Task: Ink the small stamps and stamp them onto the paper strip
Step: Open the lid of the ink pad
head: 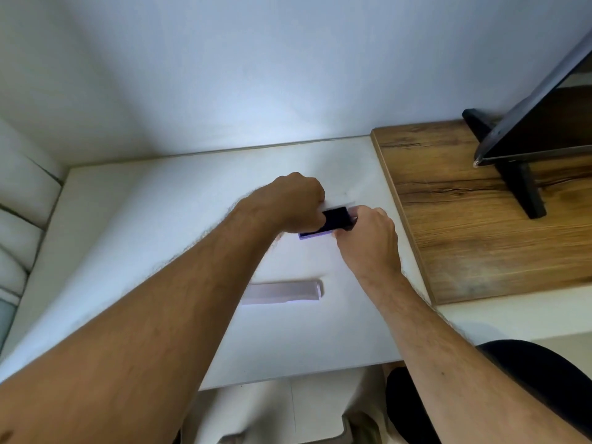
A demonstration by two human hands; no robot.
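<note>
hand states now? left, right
Left hand: fingers curled on the dark ink pad.
Right hand: fingers gripping the ink pad's right end.

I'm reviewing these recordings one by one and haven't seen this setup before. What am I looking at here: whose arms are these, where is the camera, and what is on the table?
There is no machine. A person wears one wide-angle camera on the head, looking forward and down, so both bare arms reach in from below. The left hand and the right hand meet at a small dark rectangular ink pad with a purple base; both seem to grip it, though the fingers are mostly hidden. Nearer the person, a pale paper strip lies flat on the white tabletop, untouched. To the right sits a brown wooden board carrying a black monitor on a stand. No stamp is clearly visible.
</note>
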